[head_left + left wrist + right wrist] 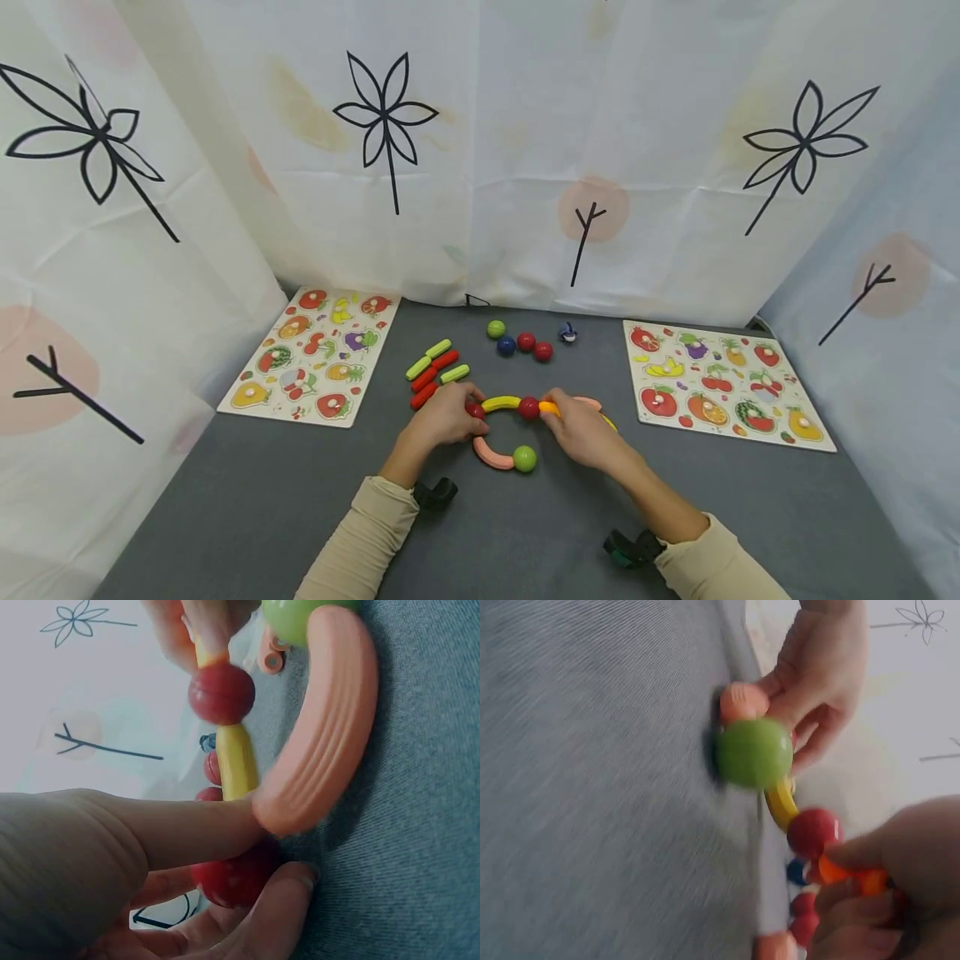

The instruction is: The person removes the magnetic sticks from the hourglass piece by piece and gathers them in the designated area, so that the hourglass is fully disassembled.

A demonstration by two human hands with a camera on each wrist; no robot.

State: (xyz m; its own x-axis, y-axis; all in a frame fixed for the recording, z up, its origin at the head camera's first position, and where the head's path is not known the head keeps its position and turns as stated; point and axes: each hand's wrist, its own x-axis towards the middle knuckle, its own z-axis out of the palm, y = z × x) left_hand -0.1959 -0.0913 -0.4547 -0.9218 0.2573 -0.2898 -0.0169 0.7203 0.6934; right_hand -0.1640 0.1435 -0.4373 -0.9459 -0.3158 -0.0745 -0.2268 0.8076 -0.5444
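My left hand grips a red ball between thumb and fingers. Joined to that ball is a yellow curved stick, which leads to a second red ball. My right hand pinches an orange stick whose end meets the second red ball. A ribbed pink curved stick runs from near the left thumb to a green ball. Another pink stick and a yellow piece show partly behind the right hand.
Red sticks and light green sticks lie left of the hands. Farther back are a blue ball, red balls, a striped green ball and a small blue-and-white object. Fruit boards flank them, left and right.
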